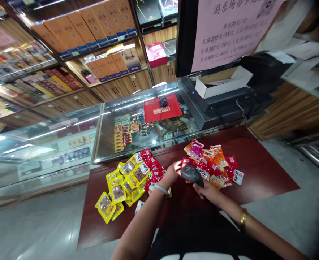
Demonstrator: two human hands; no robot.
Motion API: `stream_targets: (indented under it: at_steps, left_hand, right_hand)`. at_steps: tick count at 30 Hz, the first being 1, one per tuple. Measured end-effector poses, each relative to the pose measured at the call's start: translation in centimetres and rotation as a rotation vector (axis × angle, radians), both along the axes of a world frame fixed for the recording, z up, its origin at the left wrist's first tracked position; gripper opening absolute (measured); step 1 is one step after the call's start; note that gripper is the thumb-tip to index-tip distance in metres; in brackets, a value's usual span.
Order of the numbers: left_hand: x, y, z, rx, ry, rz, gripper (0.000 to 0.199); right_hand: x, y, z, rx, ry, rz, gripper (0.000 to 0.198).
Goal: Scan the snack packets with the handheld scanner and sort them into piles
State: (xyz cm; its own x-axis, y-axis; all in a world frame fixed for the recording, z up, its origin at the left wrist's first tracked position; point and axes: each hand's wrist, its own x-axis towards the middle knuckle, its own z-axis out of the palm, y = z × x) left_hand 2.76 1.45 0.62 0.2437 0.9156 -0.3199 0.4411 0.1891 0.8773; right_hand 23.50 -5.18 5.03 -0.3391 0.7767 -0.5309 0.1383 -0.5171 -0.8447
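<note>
My right hand grips the handle of a black barcode scanner, its head tilted over the packets. Just left of the scanner, my left hand has its fingers closed on the edge of a red snack packet, partly covered by the scanner. Beneath and right of the scanner lies a loose pile of red and orange snack packets. To the left, yellow snack packets are heaped on the dark red table. More red packets lie between that heap and my left forearm.
Behind the table stands a glass display counter with a red mouse pad and a mouse on top. A monitor with a paper sign and an open white box are at the back right. Shelves of boxed goods line the wall.
</note>
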Motion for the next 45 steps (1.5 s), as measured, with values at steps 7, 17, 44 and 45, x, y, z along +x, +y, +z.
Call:
stream_targets:
  at_steps: [7, 17, 44, 45]
  left_hand:
    - [-7.2, -5.8, 1.7, 0.004, 0.821, 0.192, 0.041]
    - [-9.0, -9.6, 1.2, -0.154, 1.125, 0.186, 0.037]
    - [-4.7, -5.9, 0.9, -0.213, 0.750, 0.097, 0.040]
    - [-4.2, -5.7, 0.9, -0.231, 0.719, 0.095, 0.040]
  right_hand:
    - [0.2, -1.0, -1.7, 0.002, -0.040, 0.113, 0.062]
    - [-1.1, -1.2, -1.8, -0.001, -0.109, 0.243, 0.060]
    - [0.3, -1.3, -1.4, 0.028, -0.033, 0.130, 0.067]
    - [0.3, -1.2, -1.4, 0.030, -0.021, 0.112, 0.067]
